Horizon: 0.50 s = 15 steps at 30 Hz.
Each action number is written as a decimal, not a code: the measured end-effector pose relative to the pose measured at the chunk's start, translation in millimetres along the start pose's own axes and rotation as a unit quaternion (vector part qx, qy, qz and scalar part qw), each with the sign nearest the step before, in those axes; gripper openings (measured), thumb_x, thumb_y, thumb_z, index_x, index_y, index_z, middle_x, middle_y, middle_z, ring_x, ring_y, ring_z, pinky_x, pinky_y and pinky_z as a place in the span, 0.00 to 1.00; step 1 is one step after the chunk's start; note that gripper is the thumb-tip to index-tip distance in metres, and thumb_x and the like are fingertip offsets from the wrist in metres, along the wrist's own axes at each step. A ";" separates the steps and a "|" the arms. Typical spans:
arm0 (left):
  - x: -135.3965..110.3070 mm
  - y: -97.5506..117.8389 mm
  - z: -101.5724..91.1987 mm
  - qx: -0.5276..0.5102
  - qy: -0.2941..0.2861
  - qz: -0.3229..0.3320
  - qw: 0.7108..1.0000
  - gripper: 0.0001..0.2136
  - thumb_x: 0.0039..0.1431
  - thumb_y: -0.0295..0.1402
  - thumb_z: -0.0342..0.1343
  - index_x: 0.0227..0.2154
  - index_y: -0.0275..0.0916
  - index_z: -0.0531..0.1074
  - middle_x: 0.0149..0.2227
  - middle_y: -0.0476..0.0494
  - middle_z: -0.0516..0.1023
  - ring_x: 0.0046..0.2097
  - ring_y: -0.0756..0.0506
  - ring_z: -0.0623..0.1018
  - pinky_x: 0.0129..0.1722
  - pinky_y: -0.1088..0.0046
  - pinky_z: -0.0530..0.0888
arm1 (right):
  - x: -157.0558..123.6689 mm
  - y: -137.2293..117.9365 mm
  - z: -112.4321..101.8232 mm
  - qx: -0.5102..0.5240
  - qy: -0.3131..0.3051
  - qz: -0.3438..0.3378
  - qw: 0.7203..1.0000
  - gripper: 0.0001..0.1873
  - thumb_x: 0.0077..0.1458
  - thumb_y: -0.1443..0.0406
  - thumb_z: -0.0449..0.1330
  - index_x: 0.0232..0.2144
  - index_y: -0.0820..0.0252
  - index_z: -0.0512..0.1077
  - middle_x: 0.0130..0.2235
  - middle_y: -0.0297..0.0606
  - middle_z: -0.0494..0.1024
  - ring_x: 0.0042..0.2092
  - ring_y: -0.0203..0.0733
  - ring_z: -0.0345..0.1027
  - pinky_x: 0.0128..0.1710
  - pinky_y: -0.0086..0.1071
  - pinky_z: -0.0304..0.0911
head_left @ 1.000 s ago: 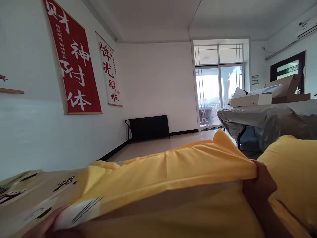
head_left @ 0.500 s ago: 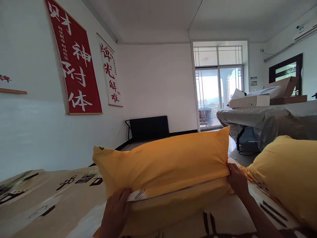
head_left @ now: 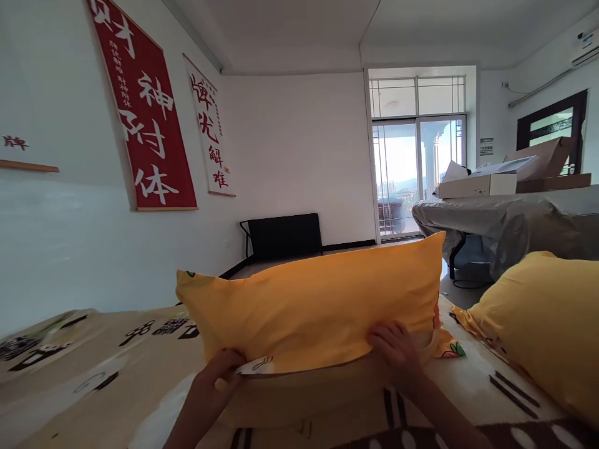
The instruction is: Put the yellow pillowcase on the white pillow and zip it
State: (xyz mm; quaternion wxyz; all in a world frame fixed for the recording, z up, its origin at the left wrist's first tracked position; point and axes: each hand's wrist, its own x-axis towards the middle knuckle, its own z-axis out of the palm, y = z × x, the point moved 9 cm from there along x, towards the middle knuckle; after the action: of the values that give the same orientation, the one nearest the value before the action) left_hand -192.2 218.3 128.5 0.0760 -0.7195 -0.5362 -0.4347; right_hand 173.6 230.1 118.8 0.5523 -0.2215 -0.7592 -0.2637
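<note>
A yellow-orange pillow [head_left: 309, 299] stands on its long side on the bed, in front of me. Its cover's open edge faces me along the bottom, with a paler flap beneath it. At the lower left, my left hand [head_left: 222, 371] is closed on the cover's edge, beside a small white patch with black lines. My right hand [head_left: 397, 352] pinches the same edge right of the middle, fingers on the outside and thumb out of sight. Below the pillow's right end, a printed corner of fabric [head_left: 452, 346] with green and red shows.
A second yellow pillow [head_left: 543, 330] lies on the right. The beige patterned bedsheet [head_left: 93, 374] spreads underneath. Beyond the bed are a plastic-covered table [head_left: 472, 218] with cardboard boxes [head_left: 482, 186], a black panel [head_left: 285, 237] against the wall, and a sliding glass door [head_left: 416, 168].
My right hand has moved left along the cover's edge, away from the right corner. The printed corner of fabric now shows there. My left hand still grips the lower left edge.
</note>
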 end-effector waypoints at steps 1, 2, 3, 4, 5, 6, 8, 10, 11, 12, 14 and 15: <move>0.8 -0.1 -0.3 -0.009 -0.013 -0.017 1.000 0.09 0.50 0.37 0.52 0.28 0.40 0.74 0.32 0.45 0.75 0.33 0.47 0.75 0.31 0.77 0.72 | -1.8 -6.4 9.0 0.011 -0.021 -0.010 1.000 0.11 0.54 0.75 0.48 0.31 0.61 0.68 0.32 0.38 0.73 0.38 0.39 0.62 0.41 0.35 0.55; 1.3 0.3 -0.8 -0.015 -0.024 -0.032 0.999 0.10 0.50 0.39 0.52 0.28 0.39 0.74 0.32 0.44 0.75 0.33 0.47 0.75 0.31 0.76 0.72 | -4.3 -8.1 14.9 0.016 -0.032 -0.010 0.999 0.11 0.55 0.75 0.48 0.28 0.61 0.68 0.30 0.37 0.71 0.36 0.39 0.61 0.40 0.34 0.55; 1.5 1.1 -0.8 -0.017 -0.036 -0.043 0.998 0.11 0.51 0.41 0.53 0.28 0.39 0.74 0.32 0.44 0.76 0.33 0.47 0.75 0.31 0.76 0.72 | -6.7 -5.8 17.6 0.017 -0.034 0.000 0.999 0.11 0.55 0.75 0.48 0.27 0.61 0.67 0.29 0.37 0.70 0.34 0.39 0.60 0.38 0.33 0.55; 1.5 2.2 -0.7 -0.015 -0.045 -0.051 0.998 0.12 0.51 0.42 0.53 0.28 0.39 0.74 0.32 0.44 0.76 0.34 0.46 0.75 0.32 0.76 0.72 | -8.6 -1.3 17.7 0.020 -0.030 0.019 0.999 0.11 0.55 0.75 0.48 0.26 0.60 0.66 0.28 0.37 0.70 0.34 0.38 0.60 0.38 0.33 0.55; 1.4 3.2 -0.2 -0.012 -0.053 -0.054 0.997 0.12 0.51 0.42 0.52 0.28 0.39 0.74 0.32 0.44 0.76 0.35 0.46 0.75 0.33 0.76 0.72 | -9.6 3.2 16.9 0.026 -0.029 0.038 0.999 0.10 0.56 0.75 0.49 0.27 0.60 0.67 0.28 0.36 0.70 0.34 0.38 0.60 0.37 0.32 0.55; 1.1 4.2 0.9 -0.010 -0.060 -0.054 0.997 0.11 0.52 0.41 0.52 0.28 0.39 0.74 0.33 0.44 0.76 0.35 0.46 0.75 0.33 0.75 0.72 | -9.9 5.4 17.1 0.038 -0.037 0.052 0.997 0.10 0.56 0.74 0.49 0.29 0.61 0.67 0.29 0.36 0.71 0.34 0.38 0.60 0.37 0.32 0.55; 0.5 5.3 3.9 -0.007 -0.064 -0.047 0.997 0.08 0.51 0.37 0.51 0.28 0.39 0.73 0.33 0.44 0.75 0.35 0.46 0.74 0.34 0.74 0.72 | -9.7 -1.0 24.6 0.072 -0.093 0.052 0.992 0.08 0.57 0.73 0.50 0.31 0.60 0.68 0.30 0.36 0.72 0.34 0.38 0.62 0.37 0.32 0.55; -0.2 6.0 7.2 -0.005 -0.061 -0.035 0.998 0.06 0.49 0.33 0.50 0.27 0.39 0.71 0.32 0.44 0.74 0.35 0.46 0.73 0.35 0.73 0.72 | -12.4 -16.8 38.7 0.090 -0.166 0.031 0.982 0.06 0.56 0.69 0.52 0.34 0.59 0.68 0.31 0.36 0.73 0.35 0.39 0.63 0.38 0.34 0.55; -0.5 6.5 8.9 -0.003 -0.060 -0.028 0.998 0.06 0.49 0.32 0.50 0.27 0.39 0.71 0.32 0.43 0.74 0.35 0.46 0.73 0.35 0.72 0.71 | -15.0 -25.2 45.6 0.090 -0.191 0.017 0.977 0.05 0.56 0.67 0.53 0.35 0.59 0.69 0.31 0.36 0.74 0.35 0.40 0.64 0.39 0.34 0.56; -0.9 7.0 10.2 -0.002 -0.061 -0.022 0.998 0.06 0.49 0.33 0.50 0.27 0.39 0.71 0.33 0.43 0.74 0.36 0.45 0.72 0.36 0.72 0.71 | -17.3 -32.5 50.5 0.085 -0.200 0.000 0.976 0.05 0.56 0.66 0.53 0.35 0.59 0.69 0.31 0.36 0.74 0.35 0.41 0.64 0.39 0.34 0.56; -1.7 6.8 12.9 -0.004 -0.071 -0.018 0.997 0.08 0.52 0.36 0.51 0.30 0.39 0.72 0.36 0.42 0.74 0.39 0.44 0.72 0.37 0.71 0.71 | -19.1 -41.4 51.1 0.063 -0.166 -0.032 0.984 0.06 0.58 0.68 0.51 0.32 0.59 0.69 0.28 0.36 0.73 0.32 0.39 0.64 0.38 0.33 0.55; -2.0 6.7 13.4 -0.007 -0.077 -0.017 0.997 0.09 0.53 0.38 0.51 0.31 0.39 0.72 0.38 0.41 0.74 0.40 0.44 0.72 0.38 0.70 0.71 | -18.5 -41.6 48.8 0.050 -0.141 -0.037 0.988 0.09 0.59 0.70 0.49 0.30 0.59 0.69 0.26 0.35 0.72 0.31 0.39 0.63 0.37 0.33 0.55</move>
State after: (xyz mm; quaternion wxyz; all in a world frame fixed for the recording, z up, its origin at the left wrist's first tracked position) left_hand -179.4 221.9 121.3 0.0220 -0.7418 -0.5497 -0.3834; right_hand 117.7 229.0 82.4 0.4403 -0.2006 -0.8492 -0.2116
